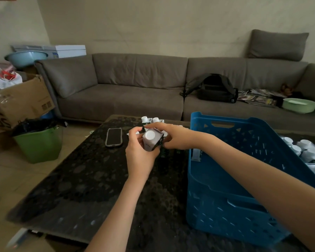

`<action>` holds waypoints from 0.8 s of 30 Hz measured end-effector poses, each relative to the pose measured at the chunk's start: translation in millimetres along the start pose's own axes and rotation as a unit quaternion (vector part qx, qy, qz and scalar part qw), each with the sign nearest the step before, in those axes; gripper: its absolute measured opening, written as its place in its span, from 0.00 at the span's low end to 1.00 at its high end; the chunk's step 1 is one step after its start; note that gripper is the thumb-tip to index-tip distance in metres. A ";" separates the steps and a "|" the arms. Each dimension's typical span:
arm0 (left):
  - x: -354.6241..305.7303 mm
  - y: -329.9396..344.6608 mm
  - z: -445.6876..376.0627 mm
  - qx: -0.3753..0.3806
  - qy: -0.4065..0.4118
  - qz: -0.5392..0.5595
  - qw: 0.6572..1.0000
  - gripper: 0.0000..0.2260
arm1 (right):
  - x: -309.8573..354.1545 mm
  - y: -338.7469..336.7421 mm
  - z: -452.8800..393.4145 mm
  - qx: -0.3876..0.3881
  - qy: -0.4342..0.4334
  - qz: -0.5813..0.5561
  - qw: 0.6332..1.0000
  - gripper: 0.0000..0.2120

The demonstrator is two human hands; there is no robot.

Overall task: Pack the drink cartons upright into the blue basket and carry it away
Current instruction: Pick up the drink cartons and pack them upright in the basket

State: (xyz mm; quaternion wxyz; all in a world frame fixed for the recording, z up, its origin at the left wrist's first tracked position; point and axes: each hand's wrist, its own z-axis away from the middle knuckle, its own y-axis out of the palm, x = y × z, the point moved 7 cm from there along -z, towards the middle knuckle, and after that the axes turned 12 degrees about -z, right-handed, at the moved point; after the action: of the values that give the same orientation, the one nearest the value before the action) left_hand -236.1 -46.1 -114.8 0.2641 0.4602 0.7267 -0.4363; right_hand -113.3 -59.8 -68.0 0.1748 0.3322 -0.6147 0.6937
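Two hands over the dark table (91, 179), both on one drink carton (151, 140). Left hand (140, 151) wrapped round the carton from below and the left, fingers curled against its side, thumb up near the white cap. Right hand (173, 135) closed on the carton's far and right side, index finger arched over the top edge. Carton tilted, cap toward the camera, held above the table just left of the blue basket (235, 188).

Taking the basket as landmark: standing on the table's right part, its long side running away from the camera, two handle slots visible, one in the far wall and one in the near wall. Inside, against its left wall, one small white carton-like shape (195, 154), too blurred to tell how it stands. Beyond the basket's far-left corner, behind the hands, at least two more cartons (149, 120) upright with white caps; exact count hidden by the hands. To the basket's right, a cluster of white-capped cartons (305, 150), five or so caps showing, the rest cut off by the frame edge.

Left of the basket, past the hands, one phone (114, 137) flat on the table, screen up. Farther left, on the floor, one green bin (38, 144) with a black liner, and one cardboard box (20, 100) behind it. Behind the basket, a grey sofa (127, 95) carrying one black backpack (216, 89), a spread of magazines (260, 98) and one pale green basin (299, 105).
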 end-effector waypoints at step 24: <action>-149.0 98.7 -58.8 0.164 0.154 -0.007 0.974 0.34 | -32.0 -172.9 67.1 -0.403 -0.016 0.011 0.915 0.25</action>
State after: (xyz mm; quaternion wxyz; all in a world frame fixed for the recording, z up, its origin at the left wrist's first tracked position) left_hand -81.2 -40.5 -8.2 0.0665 0.5542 0.6801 -0.4753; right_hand 38.7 -87.9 39.4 0.2763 0.2379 -0.8483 0.3839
